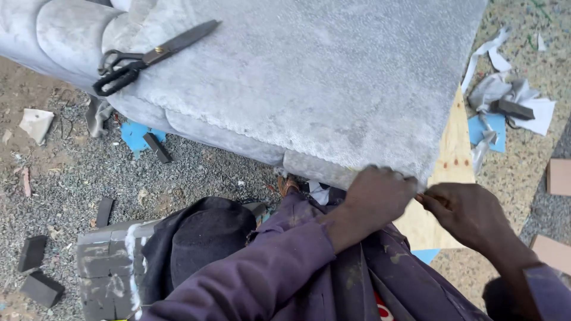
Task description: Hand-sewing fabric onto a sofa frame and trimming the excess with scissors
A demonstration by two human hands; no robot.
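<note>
Purple sleeves (279, 267) nearest, reaching up to both hands at the near corner of grey fabric (309, 77) stretched over a padded frame. Left hand (377, 196) curled nearly shut, knuckles up, pinching the fabric edge. Right hand (470, 211) just beside it, fingers closed on something thin at the same edge; what exactly, cannot tell. Plywood (455, 160) just beyond the right hand, under the fabric corner. Black scissors (148, 58) well up-left of the left hand, lying on the fabric. Blue card (491, 128) and white scraps (535, 113) above the right hand on the ground. Dark foam blocks (40, 285) far left of the left hand, on gravel.
</note>
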